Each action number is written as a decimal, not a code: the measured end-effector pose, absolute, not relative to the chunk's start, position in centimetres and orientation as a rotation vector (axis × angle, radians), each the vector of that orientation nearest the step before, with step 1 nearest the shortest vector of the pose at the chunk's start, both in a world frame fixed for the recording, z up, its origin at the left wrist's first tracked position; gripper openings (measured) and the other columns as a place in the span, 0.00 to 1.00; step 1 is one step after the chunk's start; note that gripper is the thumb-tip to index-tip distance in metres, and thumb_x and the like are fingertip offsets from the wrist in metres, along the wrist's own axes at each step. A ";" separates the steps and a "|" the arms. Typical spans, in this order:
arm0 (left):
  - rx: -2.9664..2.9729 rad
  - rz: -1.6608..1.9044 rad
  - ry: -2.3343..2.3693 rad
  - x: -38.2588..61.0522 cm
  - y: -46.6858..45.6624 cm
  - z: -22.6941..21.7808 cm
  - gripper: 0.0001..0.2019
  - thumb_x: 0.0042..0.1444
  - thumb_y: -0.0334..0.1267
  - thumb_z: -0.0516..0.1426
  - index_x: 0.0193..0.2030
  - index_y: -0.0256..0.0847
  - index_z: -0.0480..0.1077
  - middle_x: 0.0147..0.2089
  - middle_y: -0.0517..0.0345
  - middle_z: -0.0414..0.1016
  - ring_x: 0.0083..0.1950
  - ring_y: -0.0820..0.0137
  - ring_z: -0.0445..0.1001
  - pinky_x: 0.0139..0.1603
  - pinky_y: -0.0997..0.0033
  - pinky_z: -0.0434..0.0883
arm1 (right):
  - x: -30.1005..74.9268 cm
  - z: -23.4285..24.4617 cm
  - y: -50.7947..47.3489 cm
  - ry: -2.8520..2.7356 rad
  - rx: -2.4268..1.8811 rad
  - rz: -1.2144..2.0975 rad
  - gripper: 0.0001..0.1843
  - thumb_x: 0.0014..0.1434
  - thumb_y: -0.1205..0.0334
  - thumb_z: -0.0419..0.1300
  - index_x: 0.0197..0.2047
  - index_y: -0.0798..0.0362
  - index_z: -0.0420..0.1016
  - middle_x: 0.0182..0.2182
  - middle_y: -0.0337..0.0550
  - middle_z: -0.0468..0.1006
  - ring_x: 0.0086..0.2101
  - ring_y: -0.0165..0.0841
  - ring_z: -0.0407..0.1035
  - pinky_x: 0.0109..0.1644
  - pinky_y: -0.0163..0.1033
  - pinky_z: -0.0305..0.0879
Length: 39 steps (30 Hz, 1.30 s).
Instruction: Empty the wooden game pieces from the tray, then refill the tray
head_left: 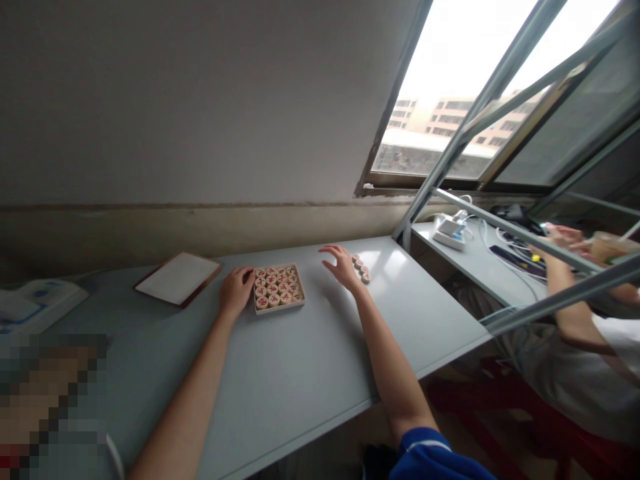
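A shallow, light-coloured box (281, 309) lies open on the table, filled with rows of round wooden Chinese chess pieces (273, 289) marked with red and black characters. At the box's left side is my left hand (237, 291), its fingers curled around the edge. My right hand (342, 267) hovers to the right of the box with fingers stretched and apart, and nothing shows in it. Just beyond that hand, several loose chess pieces (363, 270) stand in a row on the table, partly hidden by it.
A white panel with a brown edge (179, 279) lies flat left of my left hand. White-and-blue packaging (43, 300) is at the far left. Metal bed-frame bars (445, 160) rise at the right. Behind them, a power strip (450, 233) and cables lie on another desk beside a seated person (565, 293).
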<state>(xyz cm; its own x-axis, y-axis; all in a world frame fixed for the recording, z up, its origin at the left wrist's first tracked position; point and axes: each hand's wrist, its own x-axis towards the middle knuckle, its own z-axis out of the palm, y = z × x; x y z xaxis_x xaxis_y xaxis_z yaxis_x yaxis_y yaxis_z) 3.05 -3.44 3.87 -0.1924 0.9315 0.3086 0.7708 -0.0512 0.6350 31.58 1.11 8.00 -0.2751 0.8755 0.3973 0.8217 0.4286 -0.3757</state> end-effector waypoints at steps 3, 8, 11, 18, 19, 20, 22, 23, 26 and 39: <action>1.832 1.089 1.981 3.1 -3.5 4.0 0.15 0.54 0.41 0.47 0.41 0.38 0.71 0.42 0.52 0.72 0.42 0.66 0.69 0.43 0.69 0.65 | 28.0 8.6 -0.7 -2.487 -1.051 0.270 0.16 0.57 0.60 0.54 0.50 0.44 0.67 0.48 0.41 0.67 0.47 0.33 0.59 0.50 0.41 0.52; 1.814 1.108 1.973 3.3 -3.7 4.1 0.14 0.54 0.39 0.48 0.41 0.38 0.71 0.43 0.52 0.72 0.44 0.66 0.68 0.46 0.68 0.64 | 24.7 8.3 -2.6 -2.581 -0.971 0.278 0.16 0.57 0.61 0.55 0.50 0.42 0.67 0.49 0.40 0.67 0.48 0.33 0.59 0.50 0.41 0.50; 1.804 1.113 1.975 3.3 -3.8 4.3 0.14 0.54 0.39 0.48 0.41 0.37 0.71 0.43 0.51 0.72 0.44 0.66 0.68 0.45 0.68 0.65 | 24.8 8.0 -2.4 -2.556 -1.037 0.270 0.21 0.56 0.60 0.56 0.53 0.43 0.63 0.48 0.42 0.68 0.47 0.34 0.59 0.49 0.41 0.51; 1.809 1.101 1.967 3.3 -3.6 4.2 0.14 0.54 0.39 0.48 0.41 0.38 0.71 0.43 0.51 0.72 0.43 0.67 0.68 0.45 0.68 0.65 | 24.9 7.7 -1.8 -2.600 -1.106 0.231 0.22 0.60 0.68 0.47 0.56 0.44 0.61 0.49 0.43 0.67 0.46 0.35 0.58 0.48 0.41 0.51; 1.811 1.102 1.970 3.3 -3.6 4.2 0.14 0.54 0.39 0.48 0.41 0.38 0.71 0.43 0.51 0.72 0.43 0.67 0.68 0.45 0.68 0.65 | 24.7 7.7 -1.8 -2.592 -1.117 0.205 0.22 0.59 0.68 0.47 0.56 0.44 0.61 0.49 0.43 0.67 0.46 0.35 0.57 0.48 0.41 0.50; 1.814 1.099 1.973 3.2 -3.6 4.2 0.14 0.54 0.39 0.48 0.41 0.38 0.71 0.43 0.52 0.72 0.43 0.66 0.69 0.45 0.68 0.65 | 24.5 7.7 -1.8 -2.582 -1.124 0.173 0.21 0.59 0.68 0.48 0.55 0.44 0.62 0.48 0.43 0.67 0.46 0.35 0.57 0.48 0.41 0.50; 1.817 1.088 1.984 3.2 -3.6 4.2 0.14 0.54 0.40 0.48 0.41 0.38 0.71 0.43 0.52 0.72 0.43 0.66 0.69 0.44 0.68 0.65 | 24.0 7.7 -1.8 -2.564 -1.126 0.107 0.18 0.58 0.66 0.51 0.52 0.45 0.64 0.47 0.43 0.68 0.46 0.36 0.56 0.48 0.42 0.49; 1.819 1.084 1.989 3.2 -3.6 4.2 0.14 0.54 0.40 0.48 0.41 0.38 0.71 0.43 0.52 0.72 0.43 0.66 0.69 0.44 0.68 0.65 | 23.8 7.8 -1.8 -2.554 -1.130 0.079 0.16 0.58 0.64 0.53 0.50 0.46 0.66 0.47 0.43 0.68 0.46 0.36 0.56 0.48 0.42 0.49; 1.827 1.074 1.994 3.2 -3.6 4.1 0.14 0.54 0.40 0.47 0.41 0.39 0.71 0.42 0.53 0.72 0.42 0.66 0.69 0.43 0.68 0.65 | 23.9 8.3 -1.4 -2.494 -1.165 0.014 0.12 0.56 0.57 0.56 0.44 0.48 0.70 0.45 0.44 0.68 0.46 0.37 0.56 0.47 0.42 0.48; 1.856 1.069 1.973 2.9 -3.3 3.7 0.16 0.54 0.42 0.46 0.41 0.39 0.70 0.44 0.52 0.71 0.45 0.65 0.68 0.47 0.66 0.65 | 37.7 7.8 0.1 -1.971 -1.875 -0.191 0.14 0.53 0.59 0.55 0.44 0.48 0.69 0.47 0.47 0.64 0.47 0.42 0.55 0.42 0.44 0.52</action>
<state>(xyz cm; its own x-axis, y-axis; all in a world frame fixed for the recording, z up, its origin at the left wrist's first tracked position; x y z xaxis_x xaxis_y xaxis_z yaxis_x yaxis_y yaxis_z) 2.90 -3.32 3.72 -0.1719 0.9357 0.3079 0.7687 -0.0680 0.6360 37.70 0.11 7.79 -0.0099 0.9234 0.3838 0.9799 0.0854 -0.1801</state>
